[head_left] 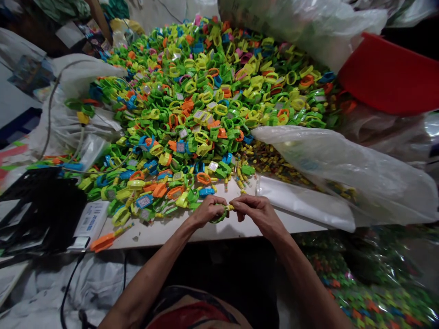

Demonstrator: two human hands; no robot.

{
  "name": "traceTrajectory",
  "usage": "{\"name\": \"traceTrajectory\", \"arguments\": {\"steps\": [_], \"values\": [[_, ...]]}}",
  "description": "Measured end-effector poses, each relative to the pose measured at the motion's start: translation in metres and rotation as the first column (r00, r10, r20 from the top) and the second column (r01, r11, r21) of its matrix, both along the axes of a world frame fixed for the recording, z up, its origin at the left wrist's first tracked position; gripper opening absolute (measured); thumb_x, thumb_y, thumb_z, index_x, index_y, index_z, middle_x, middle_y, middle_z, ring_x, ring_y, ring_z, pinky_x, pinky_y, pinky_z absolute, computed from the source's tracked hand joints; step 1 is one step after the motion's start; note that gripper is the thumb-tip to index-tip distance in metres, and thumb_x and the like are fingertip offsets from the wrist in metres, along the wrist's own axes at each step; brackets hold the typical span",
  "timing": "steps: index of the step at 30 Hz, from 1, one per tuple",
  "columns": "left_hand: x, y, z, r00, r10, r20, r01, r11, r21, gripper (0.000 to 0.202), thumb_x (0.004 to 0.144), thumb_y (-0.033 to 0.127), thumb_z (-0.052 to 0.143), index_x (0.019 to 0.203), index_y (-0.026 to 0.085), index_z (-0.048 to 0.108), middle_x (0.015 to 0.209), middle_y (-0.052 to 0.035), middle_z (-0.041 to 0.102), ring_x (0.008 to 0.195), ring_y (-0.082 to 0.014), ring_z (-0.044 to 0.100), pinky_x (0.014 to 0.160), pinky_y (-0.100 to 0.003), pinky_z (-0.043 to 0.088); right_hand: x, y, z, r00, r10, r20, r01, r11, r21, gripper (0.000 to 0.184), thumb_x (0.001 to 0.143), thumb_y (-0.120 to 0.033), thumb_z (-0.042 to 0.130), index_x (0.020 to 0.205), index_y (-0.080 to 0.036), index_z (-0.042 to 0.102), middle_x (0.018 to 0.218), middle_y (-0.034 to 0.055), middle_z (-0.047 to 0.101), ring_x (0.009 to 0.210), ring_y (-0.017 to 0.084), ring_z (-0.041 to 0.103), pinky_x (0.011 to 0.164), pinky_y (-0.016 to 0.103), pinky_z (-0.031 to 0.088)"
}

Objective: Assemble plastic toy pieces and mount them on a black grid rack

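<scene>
The left hand's fingers are curling closed around a green band, holding it just above the front edge of the worktop. The right hand is meeting it there, thumb and forefinger pressing narrowly together at a small yellow piece that is sticking out from the left hand; how firmly they are gripping it I cannot tell. Just beyond the hands, a great heap of bands in green, yellow, orange and blue is spreading over the worktop. To the right a folded white plastic sheet is lying near, with a clear bag rising behind it. A red basin is sitting farther back, while an orange band is resting near a white box at the left.
</scene>
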State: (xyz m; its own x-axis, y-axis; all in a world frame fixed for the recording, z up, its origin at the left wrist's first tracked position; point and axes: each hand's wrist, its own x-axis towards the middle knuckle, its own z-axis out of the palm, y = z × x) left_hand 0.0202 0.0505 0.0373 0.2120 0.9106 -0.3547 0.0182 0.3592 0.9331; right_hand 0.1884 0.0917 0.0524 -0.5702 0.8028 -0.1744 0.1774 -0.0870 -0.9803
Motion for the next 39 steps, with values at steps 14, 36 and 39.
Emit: {"name": "traceTrajectory", "arguments": {"steps": [14, 36, 39], "values": [[-0.022, -0.011, -0.003, 0.795, -0.019, -0.606, 0.172, 0.965, 0.196, 0.023, 0.077, 0.034, 0.046, 0.064, 0.016, 0.052, 0.059, 0.0018, 0.043, 0.058, -0.0124, 0.041, 0.055, -0.025, 0.030, -0.014, -0.005, -0.022, 0.991, -0.052, 0.120, 0.037, 0.991, 0.129, 0.028, 0.078, -0.041, 0.057, 0.080, -0.015, 0.068, 0.062, 0.0010, 0.058, 0.053, 0.012, 0.055, 0.055, 0.025, 0.043], [-0.022, 0.078, -0.018, 0.519, 0.464, -0.718, 0.039, 0.826, 0.563, 0.010, 0.067, 0.013, 0.057, 0.074, 0.018, 0.053, 0.082, -0.0025, 0.054, 0.079, -0.0177, 0.052, 0.074, -0.031, 0.041, -0.033, 0.047, -0.044, 0.877, -0.372, 0.305, 0.283, 0.912, 0.297, 0.017, 0.075, -0.034, 0.056, 0.077, -0.017, 0.056, 0.072, 0.0036, 0.064, 0.070, 0.018, 0.060, 0.062, 0.027, 0.042], [-0.006, 0.058, -0.013, 0.798, 0.435, -0.417, -0.268, 0.876, 0.401, 0.010, 0.066, 0.017, 0.055, 0.073, 0.018, 0.048, 0.068, 0.0017, 0.051, 0.061, -0.0130, 0.050, 0.056, -0.025, 0.040, -0.034, 0.035, -0.040, 0.952, -0.305, -0.022, 0.306, 0.949, 0.075, 0.028, 0.073, -0.044, 0.058, 0.079, -0.017, 0.053, 0.065, 0.0004, 0.060, 0.056, 0.014, 0.055, 0.053, 0.025, 0.042]]}}
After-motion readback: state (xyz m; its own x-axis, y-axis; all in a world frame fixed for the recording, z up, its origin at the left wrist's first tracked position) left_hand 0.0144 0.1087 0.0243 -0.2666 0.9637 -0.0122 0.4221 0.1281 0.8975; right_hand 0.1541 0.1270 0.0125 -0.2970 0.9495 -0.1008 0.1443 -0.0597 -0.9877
